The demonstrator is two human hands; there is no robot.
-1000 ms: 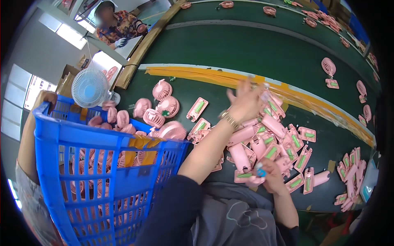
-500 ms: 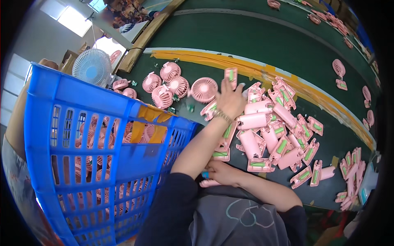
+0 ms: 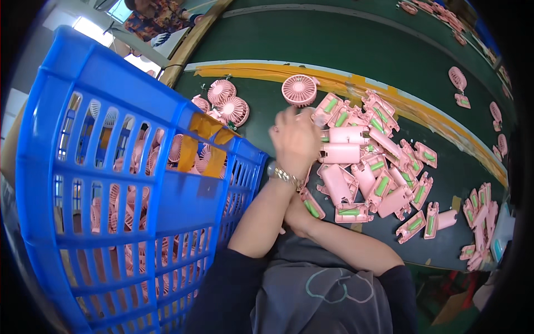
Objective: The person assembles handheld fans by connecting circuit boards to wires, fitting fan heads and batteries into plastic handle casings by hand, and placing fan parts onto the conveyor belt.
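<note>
My left hand (image 3: 296, 134), back upward and smeared by motion, is over the table at the left edge of a pile of pink fan handle shells (image 3: 340, 153). Its fingertips are bent down, and I cannot make out whether they hold anything. Just beyond it lies a round pink fan head (image 3: 299, 90). My right hand (image 3: 300, 216) is tucked under the left wrist, its fingers hidden. Beside it lies an open handle shell (image 3: 312, 205) with a green cell inside. Several other shells also show green cells.
A tall blue crate (image 3: 105, 214) with pink fan heads inside stands at my left. More fan heads (image 3: 232, 110) lie beyond it. A taped ledge (image 3: 267, 71) separates this table from a green belt (image 3: 334, 39). Another handle stack (image 3: 481, 220) lies far right.
My left hand has drawn back toward me. The nearest fan head now lies farther off and right. A handle shell from under my fingers now lies against the pile. My right hand is more hidden.
</note>
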